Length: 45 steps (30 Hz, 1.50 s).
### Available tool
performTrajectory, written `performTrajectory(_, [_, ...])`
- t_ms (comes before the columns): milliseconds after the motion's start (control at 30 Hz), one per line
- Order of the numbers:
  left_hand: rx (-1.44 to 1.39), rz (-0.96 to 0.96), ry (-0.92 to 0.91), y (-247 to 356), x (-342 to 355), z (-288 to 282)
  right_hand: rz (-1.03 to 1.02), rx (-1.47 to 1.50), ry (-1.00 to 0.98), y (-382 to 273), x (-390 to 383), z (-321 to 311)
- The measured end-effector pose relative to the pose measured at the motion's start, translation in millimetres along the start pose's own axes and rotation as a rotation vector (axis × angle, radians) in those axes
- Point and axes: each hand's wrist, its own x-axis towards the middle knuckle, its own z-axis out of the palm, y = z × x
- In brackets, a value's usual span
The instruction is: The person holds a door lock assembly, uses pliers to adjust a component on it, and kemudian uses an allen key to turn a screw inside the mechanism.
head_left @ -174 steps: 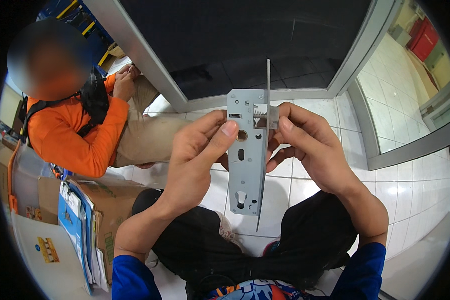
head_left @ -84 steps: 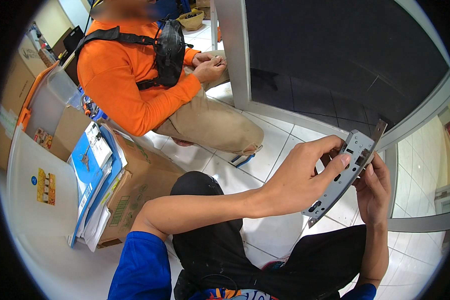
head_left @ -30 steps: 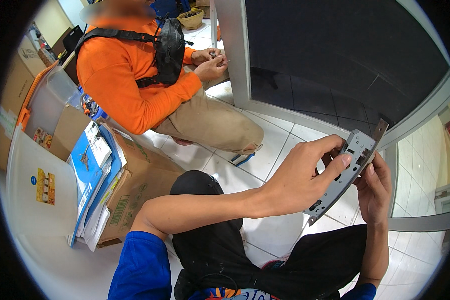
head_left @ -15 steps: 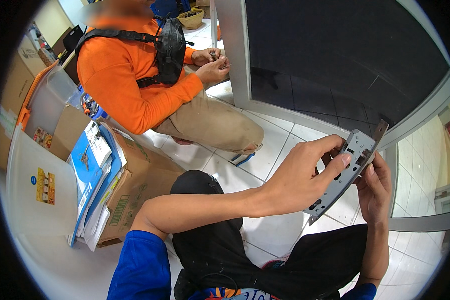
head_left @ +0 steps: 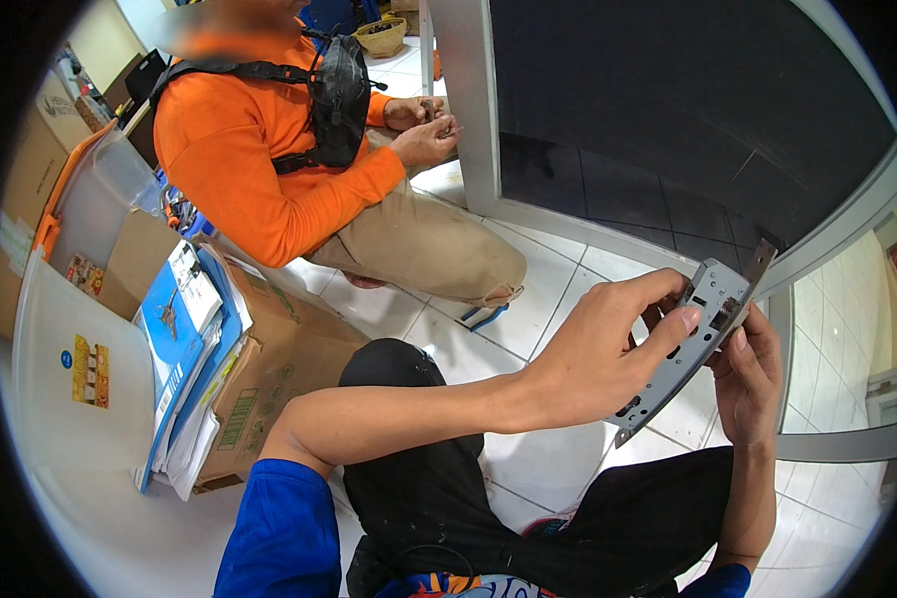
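A grey metal mortise lock [head_left: 680, 375] with a long faceplate is held at a slant at the right, near the glass door. My left hand [head_left: 608, 359] grips its left side, thumb on the punched face near the upper holes. My right hand [head_left: 747, 379] is on the faceplate side, fingers curled against the lock just below the latch. The hidden fingertips of both hands are behind the metal.
A co-worker [head_left: 239, 169] in orange sits at upper left, both hands on a small item. Framed dark glass [head_left: 668, 90] is ahead. A cardboard box [head_left: 289, 359] with blue folders [head_left: 174, 319] and a translucent bin [head_left: 90, 429] stand left, on the tiled floor [head_left: 558, 259].
Since the earliest frame, my view has swung left and the lock has moved right, from upright to slanted. In the last second only the co-worker's hands have shifted slightly.
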Motion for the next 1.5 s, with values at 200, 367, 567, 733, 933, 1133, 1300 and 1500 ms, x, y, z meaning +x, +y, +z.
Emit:
performTrajectory(200, [0.006, 0.002, -0.001, -0.8, 0.0, 0.2, -0.011, -0.016, 0.015, 1.1, -0.1, 0.4])
performTrajectory(367, [0.014, -0.026, -0.013, -0.9, -0.1, 0.0, -0.017, -0.035, 0.012, 1.7, -0.8, -2.6])
performTrajectory(567, [0.014, -0.011, -0.005, -0.6, 0.2, 0.6, -0.019, -0.012, 0.004, -0.4, -0.2, -1.1])
performTrajectory(733, [0.026, 0.013, -0.002, -1.0, -0.5, 0.8, -0.021, -0.001, -0.003, -0.8, -0.8, -0.1])
performTrajectory(933, [0.042, 0.027, 0.005, -2.9, 1.0, 0.6, -0.021, 0.001, -0.010, -0.9, 0.2, -1.7])
performTrajectory(1133, [0.033, 0.033, 0.000, -1.8, 0.7, 1.1, -0.024, -0.006, 0.011, -0.9, -1.6, 0.0])
performTrajectory(1300, [0.043, 0.026, 0.010, -0.8, 0.4, 2.2, -0.022, 0.005, -0.015, -2.8, -0.6, -1.2])
performTrajectory(1500, [0.042, 0.044, 0.020, 2.2, 2.0, 1.9, -0.003, -0.001, -0.006, 0.3, -1.4, -5.6])
